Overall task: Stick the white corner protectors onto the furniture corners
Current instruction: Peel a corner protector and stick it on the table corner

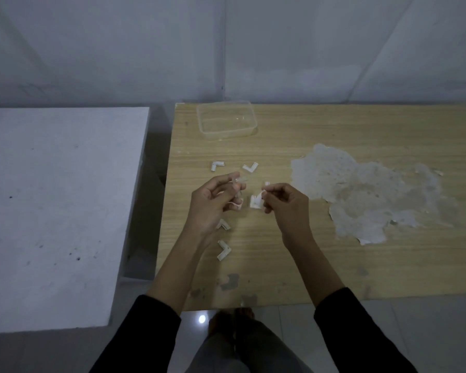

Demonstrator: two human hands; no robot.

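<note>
Fingers (226, 177) of the left hand (213, 200) pinch 1 white corner protector (241, 180) above the tabletop (280, 251); the right hand (283, 203) pinches a small white strip (267, 183), likely peeling its backing. Spare protectors (223, 250) lie nearby.

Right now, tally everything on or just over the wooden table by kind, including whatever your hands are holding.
White corner protectors lying loose: 4
White piece pinched in the right hand: 1
Small clear piece pinched in the left hand: 1
Clear plastic container: 1
Total: 7
</note>
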